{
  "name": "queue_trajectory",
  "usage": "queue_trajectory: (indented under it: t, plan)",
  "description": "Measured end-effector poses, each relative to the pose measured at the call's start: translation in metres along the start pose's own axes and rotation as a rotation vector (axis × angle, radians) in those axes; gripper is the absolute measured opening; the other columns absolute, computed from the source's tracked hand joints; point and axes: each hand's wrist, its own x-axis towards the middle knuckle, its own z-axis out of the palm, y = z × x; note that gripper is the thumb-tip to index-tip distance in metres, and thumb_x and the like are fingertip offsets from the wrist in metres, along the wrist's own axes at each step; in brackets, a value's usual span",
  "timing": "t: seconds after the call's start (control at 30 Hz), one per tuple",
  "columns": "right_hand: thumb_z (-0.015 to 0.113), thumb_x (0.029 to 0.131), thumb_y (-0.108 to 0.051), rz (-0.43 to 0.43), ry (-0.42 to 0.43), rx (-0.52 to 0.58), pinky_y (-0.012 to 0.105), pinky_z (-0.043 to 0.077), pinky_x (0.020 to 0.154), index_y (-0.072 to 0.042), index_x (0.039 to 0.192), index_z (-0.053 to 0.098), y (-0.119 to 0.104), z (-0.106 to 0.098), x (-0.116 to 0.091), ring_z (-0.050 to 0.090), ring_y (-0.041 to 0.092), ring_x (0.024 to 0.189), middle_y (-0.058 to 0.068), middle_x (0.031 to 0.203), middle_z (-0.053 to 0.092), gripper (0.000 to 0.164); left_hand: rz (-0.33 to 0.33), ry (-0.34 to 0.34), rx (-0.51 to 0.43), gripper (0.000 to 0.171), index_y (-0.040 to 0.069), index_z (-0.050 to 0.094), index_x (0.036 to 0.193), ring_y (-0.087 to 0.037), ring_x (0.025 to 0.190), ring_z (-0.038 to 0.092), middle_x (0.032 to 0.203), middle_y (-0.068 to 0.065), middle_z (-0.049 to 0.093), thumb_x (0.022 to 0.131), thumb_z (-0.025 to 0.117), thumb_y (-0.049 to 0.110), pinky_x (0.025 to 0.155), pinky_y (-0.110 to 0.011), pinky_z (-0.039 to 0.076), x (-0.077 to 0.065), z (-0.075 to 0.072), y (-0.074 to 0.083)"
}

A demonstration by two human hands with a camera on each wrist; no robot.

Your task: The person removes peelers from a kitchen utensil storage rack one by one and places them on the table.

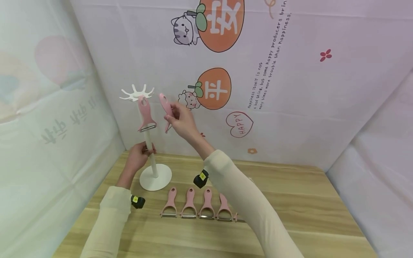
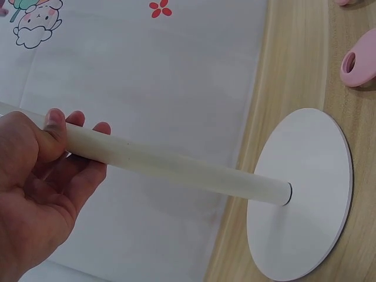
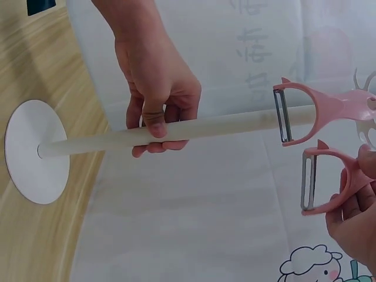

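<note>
A white stand with a round base, a post and a ring of curved hooks stands at the back left. My left hand grips its post; the left wrist view shows thumb and fingers wrapped round the post. One pink peeler hangs from a hook, blade down. Just right of it, my right hand pinches a second pink peeler by its handle, held upright with its hole at the top. In the right wrist view the held peeler is beside the hanging one, apart from it.
Several pink peelers lie in a row on the wooden table, in front of the stand; my right sleeve partly covers the row's right end. A printed white cloth hangs behind, with more cloth at both sides.
</note>
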Motion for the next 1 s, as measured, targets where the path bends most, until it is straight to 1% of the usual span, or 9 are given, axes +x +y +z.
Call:
queue_trajectory:
  t: [0.07, 0.17, 0.27, 0.4, 0.6, 0.77, 1.0]
  plan:
    - [0.069, 0.093, -0.007, 0.019, 0.013, -0.002, 0.018, 0.044, 0.063, -0.003, 0.121, 0.061, 0.003, -0.002, -0.004, 0.055, 0.013, 0.077, 0.011, 0.095, 0.069, 0.03, -0.004, -0.008, 0.001, 0.011, -0.007, 0.065, 0.102, -0.041, 0.098, 0.07, 0.1, -0.027, 0.071, 0.096, 0.055, -0.006, 0.09, -0.054, 0.057, 0.0, 0.0, 0.0]
    - [0.07, 0.093, -0.01, 0.055, 0.027, 0.006, 0.017, 0.044, 0.062, -0.004, 0.12, 0.061, 0.007, -0.006, -0.011, 0.053, 0.013, 0.077, 0.01, 0.095, 0.071, 0.029, -0.008, -0.012, -0.001, 0.012, -0.007, 0.065, 0.102, -0.041, 0.098, 0.07, 0.1, -0.027, 0.071, 0.096, 0.055, -0.006, 0.091, -0.054, 0.057, 0.0, 0.0, 0.0]
    - [0.068, 0.094, -0.007, 0.065, 0.026, 0.041, 0.017, 0.048, 0.066, -0.003, 0.116, 0.062, 0.012, -0.012, -0.018, 0.061, 0.013, 0.079, 0.012, 0.098, 0.074, 0.023, -0.001, -0.014, -0.008, 0.012, -0.008, 0.065, 0.103, -0.041, 0.099, 0.07, 0.101, -0.028, 0.071, 0.097, 0.055, -0.005, 0.091, -0.054, 0.057, 0.001, -0.001, 0.001]
    - [0.063, 0.096, -0.003, 0.061, 0.013, 0.089, 0.016, 0.051, 0.071, -0.001, 0.11, 0.065, 0.022, -0.018, -0.028, 0.068, 0.014, 0.078, 0.015, 0.095, 0.076, 0.015, -0.002, -0.017, -0.015, 0.011, -0.008, 0.064, 0.102, -0.041, 0.099, 0.07, 0.101, -0.028, 0.071, 0.096, 0.055, -0.005, 0.091, -0.053, 0.057, 0.0, -0.001, 0.002]
    - [0.061, 0.097, -0.002, 0.075, 0.02, 0.146, 0.019, 0.051, 0.077, 0.0, 0.106, 0.067, 0.033, -0.026, -0.042, 0.07, 0.014, 0.075, 0.017, 0.09, 0.075, 0.012, -0.013, -0.016, -0.007, 0.01, -0.007, 0.064, 0.101, -0.04, 0.098, 0.07, 0.1, -0.027, 0.071, 0.095, 0.056, -0.007, 0.091, -0.054, 0.057, 0.0, 0.0, 0.002]
    - [0.06, 0.098, -0.003, 0.12, 0.027, 0.142, 0.022, 0.052, 0.081, -0.002, 0.107, 0.068, 0.036, -0.031, -0.051, 0.07, 0.018, 0.081, 0.014, 0.091, 0.076, 0.012, -0.025, -0.019, -0.011, 0.011, -0.008, 0.064, 0.102, -0.041, 0.099, 0.069, 0.102, -0.029, 0.07, 0.096, 0.056, -0.006, 0.092, -0.055, 0.056, -0.001, 0.0, 0.001]
    - [0.056, 0.098, -0.001, 0.18, 0.041, 0.112, 0.025, 0.054, 0.082, -0.003, 0.105, 0.069, 0.042, -0.04, -0.067, 0.071, 0.016, 0.084, 0.01, 0.092, 0.076, 0.015, -0.023, -0.023, -0.017, 0.011, -0.008, 0.064, 0.102, -0.041, 0.1, 0.068, 0.102, -0.029, 0.07, 0.096, 0.055, -0.007, 0.093, -0.055, 0.056, -0.001, 0.0, 0.0]
